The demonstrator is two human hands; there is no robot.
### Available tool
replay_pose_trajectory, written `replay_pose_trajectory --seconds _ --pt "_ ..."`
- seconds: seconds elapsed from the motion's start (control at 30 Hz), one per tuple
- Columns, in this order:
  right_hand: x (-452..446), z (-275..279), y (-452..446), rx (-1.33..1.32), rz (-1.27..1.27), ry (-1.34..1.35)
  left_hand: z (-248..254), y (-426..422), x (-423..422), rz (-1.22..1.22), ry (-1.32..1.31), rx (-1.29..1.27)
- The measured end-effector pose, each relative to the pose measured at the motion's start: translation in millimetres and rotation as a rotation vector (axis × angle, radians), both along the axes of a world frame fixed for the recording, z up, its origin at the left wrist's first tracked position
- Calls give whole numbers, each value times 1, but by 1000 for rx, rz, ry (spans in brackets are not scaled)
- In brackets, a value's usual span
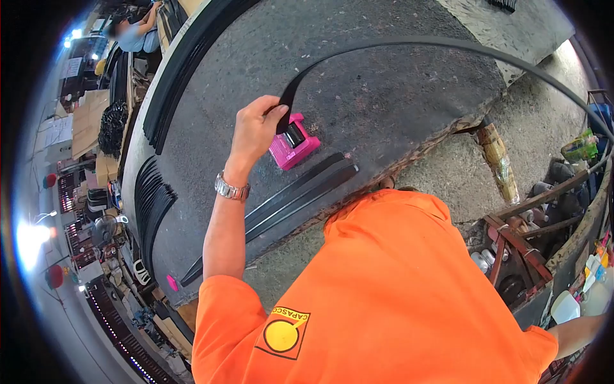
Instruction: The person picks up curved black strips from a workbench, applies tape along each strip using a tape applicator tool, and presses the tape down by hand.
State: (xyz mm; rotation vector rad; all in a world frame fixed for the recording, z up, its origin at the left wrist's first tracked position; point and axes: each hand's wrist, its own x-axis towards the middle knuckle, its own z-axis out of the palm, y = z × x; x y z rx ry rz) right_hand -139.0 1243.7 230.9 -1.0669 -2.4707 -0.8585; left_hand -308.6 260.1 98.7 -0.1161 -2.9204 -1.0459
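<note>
My left hand (259, 125), with a metal watch on its wrist, pinches a long flat black strip (396, 41) near one end between thumb and fingers. From there the strip arcs over the dark bench and runs off to the right edge. Just below my fingers sits a pink plastic tool (295, 153) with a black block in its middle; the strip's end lies against or beside it, and I cannot tell which. My right forearm (574, 335) shows at the lower right, its hand beyond the picture's edge.
Several black strips (307, 192) lie near the bench's front edge. Curved strip bundles (153, 211) rest along the far side, near a small pink piece (172, 283). A metal frame (521, 253) stands at right. Another person (132, 37) is at upper left.
</note>
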Motion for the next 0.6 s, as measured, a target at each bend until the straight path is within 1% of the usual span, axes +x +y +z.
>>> replay_pose_trajectory --seconds 0.1,0.33,0.43,0.53,0.6 --pt "3 15 0 11 4 25 -19 -13 13 47 28 89" --pt "16 54 -4 37 20 123 -27 -17 30 102 115 116" --pt "21 75 -6 49 37 180 -26 -9 40 169 102 161" --pt "28 104 -8 65 65 273 -38 -9 48 231 148 210" --pt "32 128 -10 72 97 362 -51 -11 51 281 167 354"
